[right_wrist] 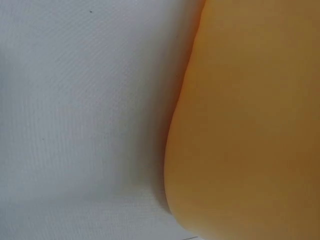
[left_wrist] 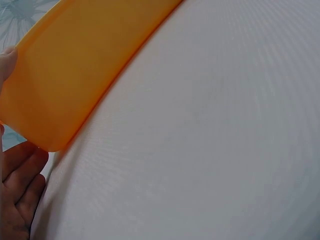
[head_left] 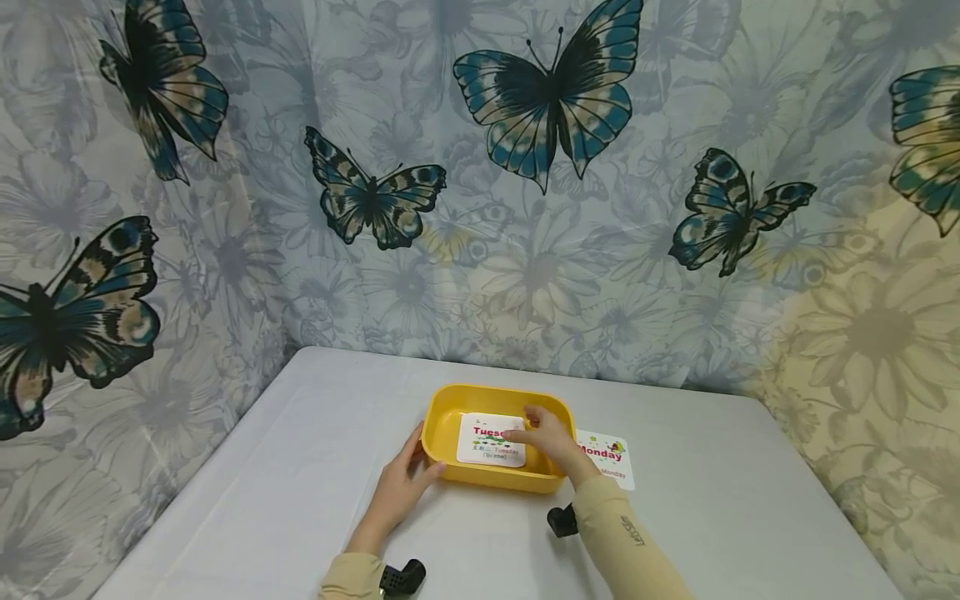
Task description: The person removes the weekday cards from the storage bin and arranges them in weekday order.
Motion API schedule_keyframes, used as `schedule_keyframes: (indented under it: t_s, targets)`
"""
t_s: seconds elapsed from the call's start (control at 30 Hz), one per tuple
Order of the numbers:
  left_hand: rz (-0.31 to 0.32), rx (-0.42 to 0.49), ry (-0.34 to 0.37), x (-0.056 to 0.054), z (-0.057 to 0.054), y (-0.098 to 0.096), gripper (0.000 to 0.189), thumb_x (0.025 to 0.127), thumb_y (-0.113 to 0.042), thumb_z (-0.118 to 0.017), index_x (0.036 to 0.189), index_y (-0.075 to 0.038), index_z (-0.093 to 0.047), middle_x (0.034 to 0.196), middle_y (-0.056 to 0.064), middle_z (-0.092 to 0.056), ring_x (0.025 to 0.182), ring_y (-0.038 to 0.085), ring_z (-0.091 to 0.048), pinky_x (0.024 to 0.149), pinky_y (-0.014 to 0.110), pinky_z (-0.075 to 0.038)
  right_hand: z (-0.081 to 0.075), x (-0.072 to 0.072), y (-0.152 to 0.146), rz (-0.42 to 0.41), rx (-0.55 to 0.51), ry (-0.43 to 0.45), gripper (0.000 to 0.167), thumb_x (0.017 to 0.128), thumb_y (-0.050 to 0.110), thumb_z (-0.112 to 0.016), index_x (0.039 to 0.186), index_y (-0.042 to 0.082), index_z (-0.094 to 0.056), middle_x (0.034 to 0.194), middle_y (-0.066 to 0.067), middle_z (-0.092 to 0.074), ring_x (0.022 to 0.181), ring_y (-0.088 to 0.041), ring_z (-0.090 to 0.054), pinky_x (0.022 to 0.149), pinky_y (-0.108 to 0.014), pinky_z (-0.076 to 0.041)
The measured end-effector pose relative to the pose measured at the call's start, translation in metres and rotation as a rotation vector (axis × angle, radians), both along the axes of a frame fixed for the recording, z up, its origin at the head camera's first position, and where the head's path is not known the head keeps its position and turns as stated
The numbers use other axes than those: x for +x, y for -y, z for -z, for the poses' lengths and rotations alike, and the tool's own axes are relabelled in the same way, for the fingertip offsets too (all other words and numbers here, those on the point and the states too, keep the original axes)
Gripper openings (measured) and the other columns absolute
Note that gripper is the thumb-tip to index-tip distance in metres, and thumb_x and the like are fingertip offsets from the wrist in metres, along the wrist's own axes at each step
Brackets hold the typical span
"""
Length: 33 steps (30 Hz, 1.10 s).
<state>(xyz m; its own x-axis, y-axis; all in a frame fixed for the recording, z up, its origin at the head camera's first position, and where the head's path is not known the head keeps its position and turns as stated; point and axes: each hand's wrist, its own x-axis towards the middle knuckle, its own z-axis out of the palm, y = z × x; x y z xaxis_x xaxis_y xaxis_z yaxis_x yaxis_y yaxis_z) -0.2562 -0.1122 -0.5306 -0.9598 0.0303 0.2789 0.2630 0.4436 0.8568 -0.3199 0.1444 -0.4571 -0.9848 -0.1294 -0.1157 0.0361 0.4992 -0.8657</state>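
A yellow plastic tray point(head_left: 450, 400) with raised sides stands on the white table. In it lies a white card point(head_left: 480, 450) printed "Tuesday". My left hand point(head_left: 400, 487) holds the tray's near left corner, thumb at the front side and fingers along the left side. The left wrist view shows fingers point(left_wrist: 25, 175) against the outside of that corner. My right hand point(head_left: 551, 437) reaches over the tray's right side. Its thumb overlaps the card's right part, and its fingers are spread apart from the thumb. The right wrist view shows only the tray's outer wall point(right_wrist: 245, 125) and tablecloth.
A second white card point(head_left: 607, 458), printed "Monday", lies on the table just right of the tray, partly hidden by the tray and right arm. The white table point(head_left: 720, 500) extends around them. A butterfly-patterned cloth point(head_left: 540, 267) hangs behind the table.
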Motion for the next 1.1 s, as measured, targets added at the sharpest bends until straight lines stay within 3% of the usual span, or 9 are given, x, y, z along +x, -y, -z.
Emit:
schedule_keyframes:
  t_s: [0.43,0.77,1.1]
  targets:
    - [0.017,0.008,-0.004,-0.004,0.002,-0.006,0.083,0.08,-0.054,-0.064,0.147,-0.021,-0.028,0.133,0.002,-0.05,0.119,0.017,-0.047,0.101,0.034,-0.037,0.008,-0.007,-0.003,0.06,0.11,0.07,0.08,0.074,0.027,-0.079,0.134,-0.009,-0.04,0.132,-0.026,-0.043,0.119,-0.037,-0.041,0.104,-0.05,-0.03]
    - [-0.01,0.006,-0.003,0.0,0.001,-0.002,0.083,0.08,-0.054,-0.064,0.147,-0.021,-0.028,0.132,0.003,-0.051,0.119,0.019,-0.048,0.101,0.039,-0.038,0.012,-0.013,0.007,0.057,0.228,0.003,0.074,0.066,0.022,-0.085,0.123,-0.01,-0.049,0.114,-0.019,-0.052,0.101,-0.03,-0.046,0.098,-0.044,-0.038]
    - [-0.001,-0.001,-0.028,0.001,0.0,0.0,0.083,0.08,-0.054,-0.064,0.147,-0.018,-0.029,0.132,0.005,-0.051,0.118,0.019,-0.048,0.1,0.037,-0.039,0.015,-0.013,0.01,0.062,0.299,-0.013,0.076,0.061,0.018,-0.088,0.121,-0.008,-0.051,0.114,-0.018,-0.05,0.102,-0.032,-0.044,0.099,-0.044,-0.036]
